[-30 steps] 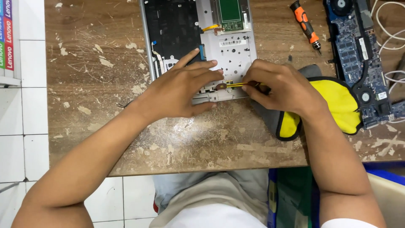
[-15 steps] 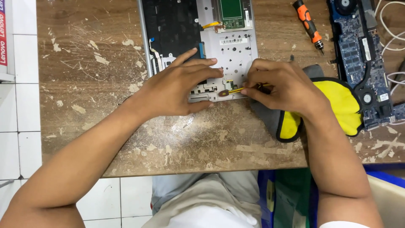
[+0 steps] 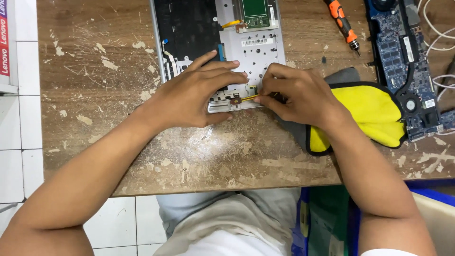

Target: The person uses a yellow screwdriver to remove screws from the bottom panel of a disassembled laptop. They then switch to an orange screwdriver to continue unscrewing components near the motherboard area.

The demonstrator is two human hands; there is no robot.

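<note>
Our right hand (image 3: 301, 97) is pinched shut around a slim yellow-tipped tool (image 3: 247, 98), thumb and forefinger closed on its rear end, the rest of the shaft hidden in the fist. The tip points left and touches the near edge of the opened laptop chassis (image 3: 258, 52), at a small brown part on the silver strip. Right wrist is bent slightly inward; the forearm runs down to the lower right, crossing a yellow microfibre cloth (image 3: 374, 111) with a black hem.

Our left hand (image 3: 194, 95) lies flat and palm-down on the chassis, fingers spread and extended toward the right, fingertips just beside the tool tip. It presses on the casing, open, gripping nothing. The left forearm angles down to the lower left, off the table's edge.

The chassis sits at the far middle of a scarred wooden table (image 3: 95, 95), with a black panel on its left half and a green board at the top. An orange-handled screwdriver (image 3: 342, 23) lies well apart, upper right. A blue motherboard (image 3: 405, 61) rests at the far right, white cables beside it.
</note>
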